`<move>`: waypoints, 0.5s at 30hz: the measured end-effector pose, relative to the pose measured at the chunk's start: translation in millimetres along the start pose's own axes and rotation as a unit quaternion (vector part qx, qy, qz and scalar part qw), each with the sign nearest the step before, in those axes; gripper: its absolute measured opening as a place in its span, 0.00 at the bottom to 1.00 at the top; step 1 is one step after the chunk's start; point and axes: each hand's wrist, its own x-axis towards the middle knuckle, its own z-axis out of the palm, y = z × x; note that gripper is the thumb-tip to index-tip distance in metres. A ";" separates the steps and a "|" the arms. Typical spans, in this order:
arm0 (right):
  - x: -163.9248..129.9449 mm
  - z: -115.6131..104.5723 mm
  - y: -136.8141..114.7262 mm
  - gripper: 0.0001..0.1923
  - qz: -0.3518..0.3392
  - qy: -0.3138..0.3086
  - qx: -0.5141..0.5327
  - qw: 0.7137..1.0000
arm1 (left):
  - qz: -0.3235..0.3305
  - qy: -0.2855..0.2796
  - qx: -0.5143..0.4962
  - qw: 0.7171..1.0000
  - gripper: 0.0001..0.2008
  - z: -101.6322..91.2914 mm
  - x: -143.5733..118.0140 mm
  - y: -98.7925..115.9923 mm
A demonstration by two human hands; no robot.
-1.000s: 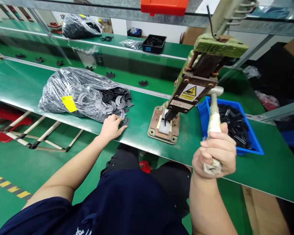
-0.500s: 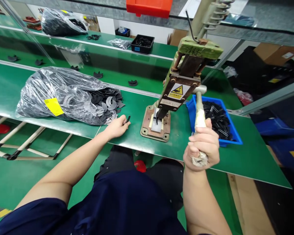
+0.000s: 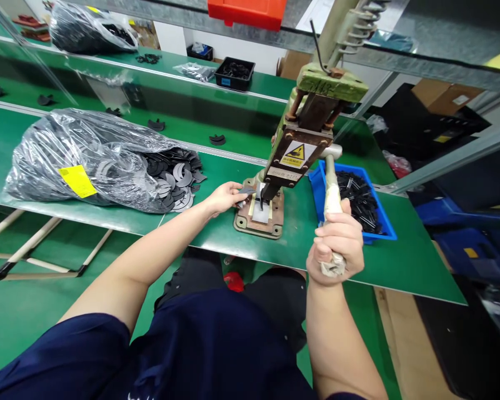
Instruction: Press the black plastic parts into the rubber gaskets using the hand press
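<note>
My left hand [image 3: 225, 199] pinches a dark grey curved piece [image 3: 247, 190] at the left side of a hand press [image 3: 302, 130]. The piece lies beside the press's tool, over the base plate [image 3: 276, 214]; whether it touches is unclear. A thin black part [image 3: 261, 201] stands upright under the ram on a small metal block. My right hand [image 3: 337, 247] is wrapped around the taped end of the press lever [image 3: 332, 191], which is raised toward me.
A clear bag [image 3: 108, 161] spilling grey crescent pieces [image 3: 179, 180] lies on the green bench to the left. Right of the press stands a blue bin [image 3: 385, 222] of black parts. Several dark pieces [image 3: 217, 139] rest on the strip behind. A metal shelf [image 3: 183, 14] crosses overhead.
My left hand has moved right and forward from beside the bag to the press base, with the dark piece in its fingers. My right hand keeps its grip on the lever.
</note>
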 end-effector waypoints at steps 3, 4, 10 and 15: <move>0.1 -0.8 0.9 0.11 -0.005 -0.005 -0.002 1.000 | -0.006 -0.027 0.028 0.999 0.14 5.3 3.7 2.5; 0.1 -0.9 1.1 0.11 -0.007 -0.004 -0.002 1.000 | 0.003 -0.018 0.053 0.998 0.13 6.3 4.8 2.9; 0.7 0.9 -0.8 0.11 -0.004 -0.002 -0.003 1.000 | 0.042 0.003 0.142 0.989 0.15 9.5 14.0 1.6; 1.3 1.1 -2.7 0.13 -0.008 0.001 0.004 1.000 | 0.021 -0.011 0.125 0.992 0.14 10.7 21.4 -2.8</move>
